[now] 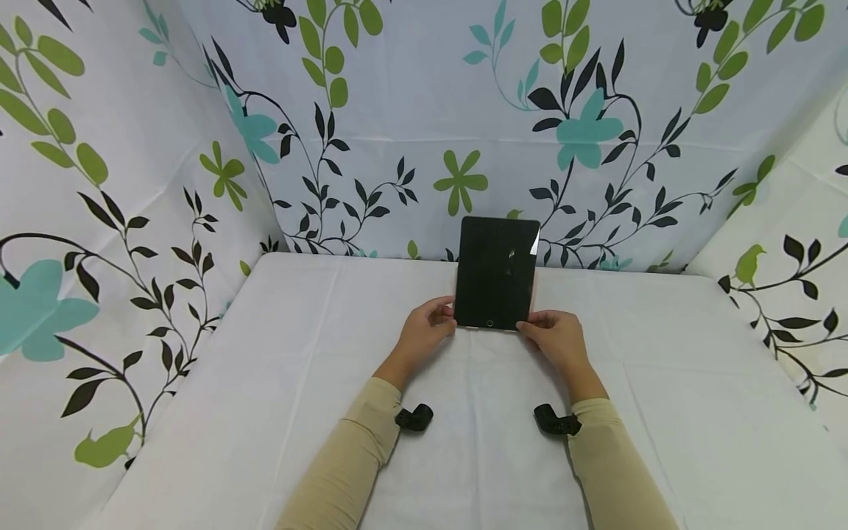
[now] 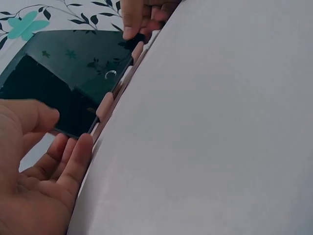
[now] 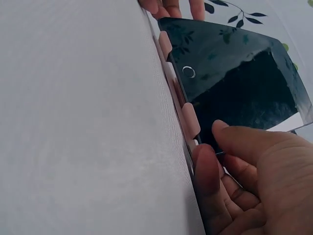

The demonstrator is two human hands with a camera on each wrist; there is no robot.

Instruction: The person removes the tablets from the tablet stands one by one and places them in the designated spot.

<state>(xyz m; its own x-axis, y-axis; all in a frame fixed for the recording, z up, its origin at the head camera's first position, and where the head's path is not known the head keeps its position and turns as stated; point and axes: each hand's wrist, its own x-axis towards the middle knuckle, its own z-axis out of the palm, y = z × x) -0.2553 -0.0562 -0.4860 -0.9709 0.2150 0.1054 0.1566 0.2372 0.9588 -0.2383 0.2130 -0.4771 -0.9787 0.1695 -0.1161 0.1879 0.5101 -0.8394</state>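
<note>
The right hand (image 1: 559, 338) and left hand (image 1: 421, 330), fingers curled, pinch the lower corners of a dark tablet (image 1: 497, 272) tilted between them in a pink holder (image 3: 190, 121), where even, gentle pressure should keep it level.

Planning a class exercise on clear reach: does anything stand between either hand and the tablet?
Nothing visible does: the left hand and right hand grip the tablet at its lower corners. The pink tabs on its bottom edge block neither.
</note>
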